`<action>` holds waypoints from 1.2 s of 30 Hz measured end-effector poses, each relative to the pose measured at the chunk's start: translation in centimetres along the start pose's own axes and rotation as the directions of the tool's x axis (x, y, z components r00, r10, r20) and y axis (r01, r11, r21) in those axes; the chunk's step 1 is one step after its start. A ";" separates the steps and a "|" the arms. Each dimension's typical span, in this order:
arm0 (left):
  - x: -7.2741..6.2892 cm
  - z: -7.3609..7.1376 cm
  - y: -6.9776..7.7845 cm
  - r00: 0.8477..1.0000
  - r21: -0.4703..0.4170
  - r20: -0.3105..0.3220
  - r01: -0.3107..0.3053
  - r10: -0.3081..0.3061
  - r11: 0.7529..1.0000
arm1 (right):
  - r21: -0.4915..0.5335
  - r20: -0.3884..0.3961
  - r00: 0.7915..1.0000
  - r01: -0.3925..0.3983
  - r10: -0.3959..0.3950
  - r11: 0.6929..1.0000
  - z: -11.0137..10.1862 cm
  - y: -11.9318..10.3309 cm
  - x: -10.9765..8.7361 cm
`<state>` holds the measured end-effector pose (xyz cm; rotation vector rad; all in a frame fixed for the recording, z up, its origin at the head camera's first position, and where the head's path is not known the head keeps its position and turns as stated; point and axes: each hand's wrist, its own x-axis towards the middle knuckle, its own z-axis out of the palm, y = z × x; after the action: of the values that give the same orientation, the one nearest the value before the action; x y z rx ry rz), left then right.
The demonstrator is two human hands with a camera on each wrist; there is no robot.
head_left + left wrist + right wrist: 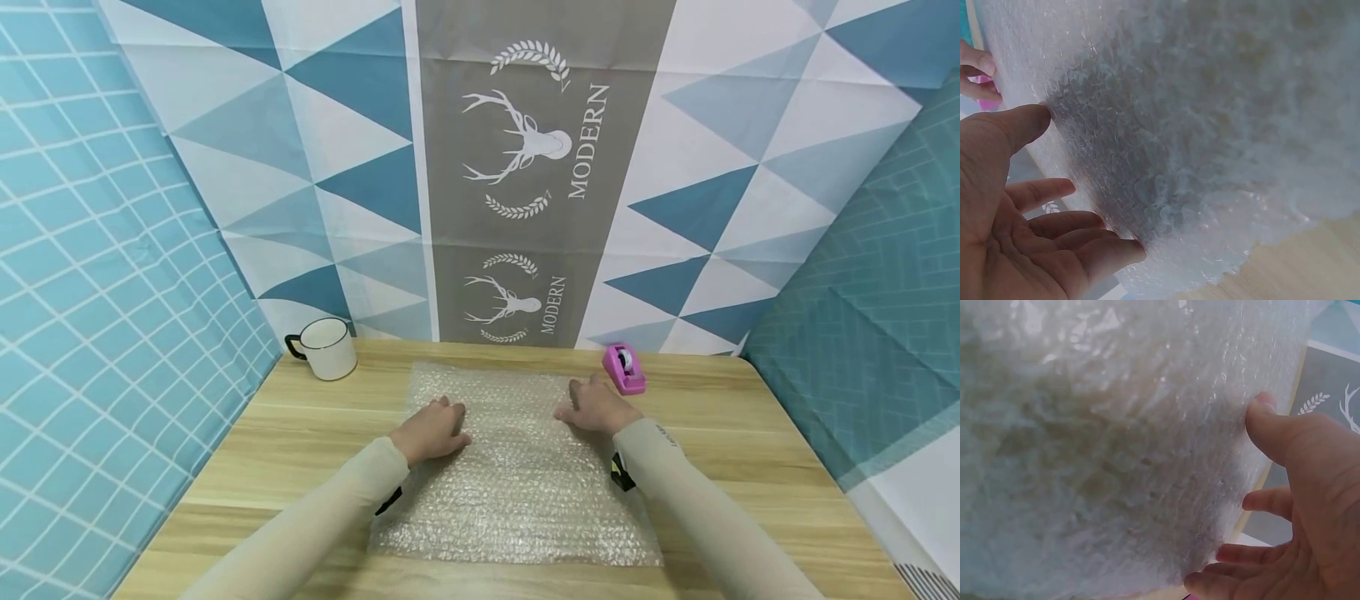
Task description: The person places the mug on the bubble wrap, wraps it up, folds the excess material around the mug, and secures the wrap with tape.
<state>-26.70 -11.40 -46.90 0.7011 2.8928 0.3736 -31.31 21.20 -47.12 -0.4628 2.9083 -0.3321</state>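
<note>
A clear sheet of bubble wrap [517, 492] lies spread flat on the wooden table. My left hand [431, 429] rests on its left part, fingers relaxed and spread, fingertips touching the film. The right hand [596, 406] touches the sheet near its far right corner, fingers likewise loosely spread. In the left wrist view, the thumb and fingertips of the left hand [1035, 231] meet the bubbly surface without pinching it. The right wrist view has the right hand [1297, 500] with its thumb and fingers apart against the bubble wrap [1116, 456].
A white enamel mug [330, 350] with a dark rim and handle stands at the back left of the table [750, 467]. Just beyond the right hand sits a pink tape dispenser [624, 369]. Patterned cloth [517, 167] hangs behind the table's far edge.
</note>
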 end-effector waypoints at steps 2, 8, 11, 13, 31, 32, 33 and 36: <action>0.0 0.1 0.0 1.000 0.003 -0.003 -0.003 0.003 1.000 | -0.015 0.002 1.000 -0.006 0.006 1.000 -0.1 -0.1 -0.1; 0.1 0.1 0.0 1.000 -0.009 -0.016 -0.007 0.007 1.000 | -0.053 -0.010 1.000 0.000 -0.001 0.999 -0.7 -0.4 0.1; 0.2 0.1 0.0 1.000 -0.015 -0.022 -0.007 0.007 1.000 | -0.064 0.016 1.000 -0.002 0.003 0.998 -1.1 -0.5 0.2; 0.2 0.1 0.1 1.000 -0.017 -0.022 -0.009 0.009 1.000 | -0.065 0.045 0.999 -0.009 0.012 0.998 -1.4 -0.5 0.2; -0.2 -1.2 -1.9 0.991 0.140 -0.111 -0.060 0.076 0.988 | -0.088 0.073 0.996 -0.054 0.061 0.995 -1.2 -0.9 0.4; -0.3 -1.3 -2.2 0.990 0.145 -0.125 -0.054 0.073 0.988 | -0.092 0.073 0.995 -0.057 0.064 0.994 -1.1 -0.9 0.4; -0.3 -1.5 -2.6 0.988 0.150 -0.138 -0.047 0.068 0.988 | -0.095 0.071 0.995 -0.059 0.066 0.994 -1.0 -0.8 0.5; -0.4 -2.1 -3.6 0.987 0.162 -0.156 -0.007 0.032 0.987 | -0.093 0.072 0.994 -0.071 0.078 0.993 -0.9 -1.0 0.5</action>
<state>-28.28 -15.15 -45.86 0.7565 3.0955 0.2073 -31.65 20.31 -46.08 -0.3702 2.8664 -0.1696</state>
